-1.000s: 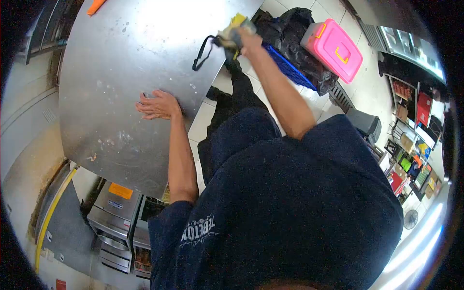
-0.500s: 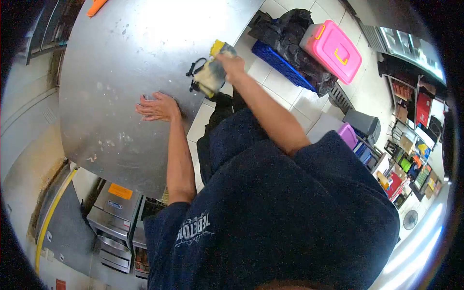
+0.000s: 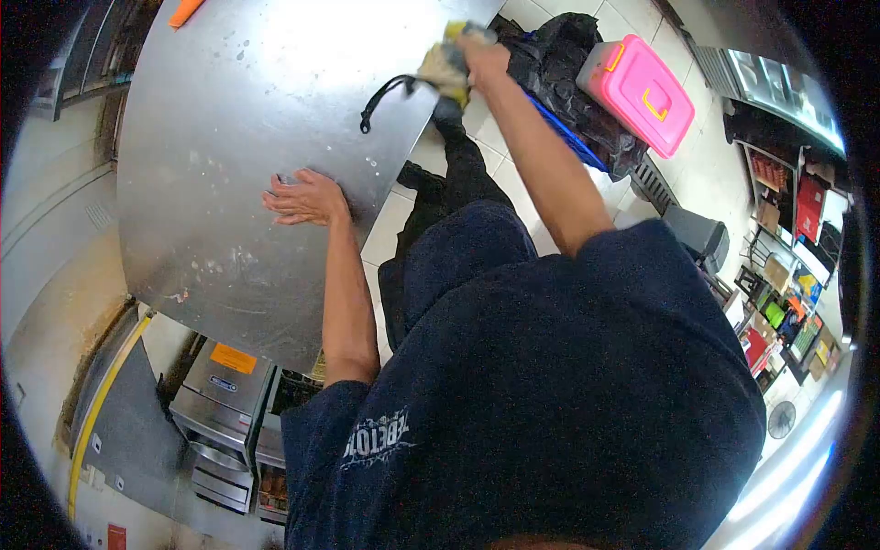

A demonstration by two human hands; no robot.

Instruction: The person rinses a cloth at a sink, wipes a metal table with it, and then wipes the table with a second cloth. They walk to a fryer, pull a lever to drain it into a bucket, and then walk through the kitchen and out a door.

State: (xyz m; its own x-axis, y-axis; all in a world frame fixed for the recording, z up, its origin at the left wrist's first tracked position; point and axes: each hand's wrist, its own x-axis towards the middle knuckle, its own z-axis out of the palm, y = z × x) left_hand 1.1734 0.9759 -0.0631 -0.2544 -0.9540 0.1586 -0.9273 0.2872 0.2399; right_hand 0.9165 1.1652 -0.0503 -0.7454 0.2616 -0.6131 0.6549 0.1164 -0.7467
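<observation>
The right hand (image 3: 486, 60) has its grip closed on a blurred yellow-and-grey cloth (image 3: 442, 71) at the right edge of the metal surface (image 3: 202, 165); contact with the surface is hard to judge. A black strap (image 3: 380, 97) extends left from the cloth. The left hand (image 3: 310, 196), grip open, rests nearer, fingers spread. Right: a pink-lidded box (image 3: 646, 96).

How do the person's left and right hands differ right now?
The left hand lies spread, palm down on the metal table; the right hand grips a yellow-and-grey cloth. The left hand looks fairly sharp; the right hand is blurred. Both are bare.
</observation>
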